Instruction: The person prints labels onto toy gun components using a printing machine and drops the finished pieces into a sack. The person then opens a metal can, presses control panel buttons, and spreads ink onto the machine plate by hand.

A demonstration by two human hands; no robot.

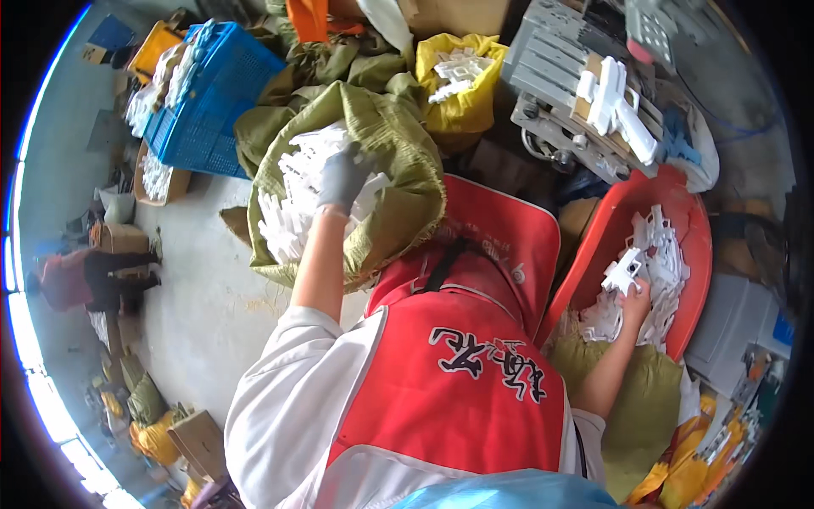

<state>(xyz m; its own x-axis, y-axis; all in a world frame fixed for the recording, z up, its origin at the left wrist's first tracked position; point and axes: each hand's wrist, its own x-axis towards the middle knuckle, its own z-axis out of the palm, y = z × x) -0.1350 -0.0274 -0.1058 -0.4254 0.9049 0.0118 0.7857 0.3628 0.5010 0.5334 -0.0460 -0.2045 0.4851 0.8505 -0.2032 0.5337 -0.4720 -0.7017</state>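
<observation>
My left hand, in a grey glove, reaches into an open green woven sack and rests over a heap of white plastic parts. Its fingers are hard to make out, so a grip on any part cannot be confirmed. Out to the right, my bare right hand is closed on a white plastic toy gun part with a small dark spot on it. That hand is above a red tub, where more white parts are piled.
A grey metal machine at the back right bears a white toy gun. Behind the sack stand a yellow bag of white parts and a blue crate. At far left is another person. A cardboard box sits at lower left.
</observation>
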